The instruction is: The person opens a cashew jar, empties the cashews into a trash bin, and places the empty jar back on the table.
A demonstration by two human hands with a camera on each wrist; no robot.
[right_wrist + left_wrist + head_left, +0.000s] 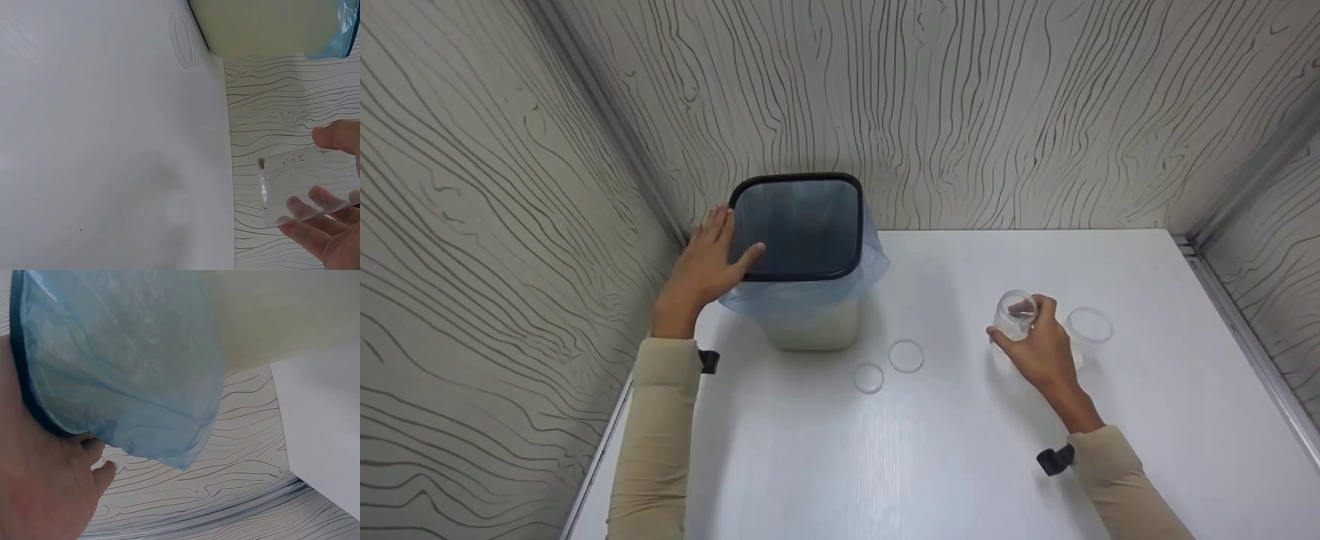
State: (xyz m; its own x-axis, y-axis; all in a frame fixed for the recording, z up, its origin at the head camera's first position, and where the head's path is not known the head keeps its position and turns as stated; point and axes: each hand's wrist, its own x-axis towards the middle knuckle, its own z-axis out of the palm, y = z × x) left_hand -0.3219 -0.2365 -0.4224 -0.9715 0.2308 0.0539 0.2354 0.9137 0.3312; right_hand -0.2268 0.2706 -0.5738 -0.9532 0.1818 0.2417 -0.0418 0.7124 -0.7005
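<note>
My left hand (pixel 701 262) rests on the left side of a bin's black rim (pixel 802 279), fingers extended along it and thumb over the opening. A blue bag (pixel 124 365) lines the bin and hangs outside the rim. At the right, my right hand (pixel 1042 345) grips a clear plastic cup (pixel 1014 309) between thumb and fingers, above the white table. Dark specks mark the cup's wall (pixel 298 174) near one end in the right wrist view. Just beyond that hand is a clear round lid (pixel 1090 325), with another clear piece partly hidden behind the hand.
The cream bin body (pixel 817 330) stands on the white table (pixel 810 450) near the back left. In front of it lie a clear ring-like disc (pixel 906 355) and a smaller clear disc (pixel 868 379). Wood-patterned walls (pixel 900 112) enclose the back and sides.
</note>
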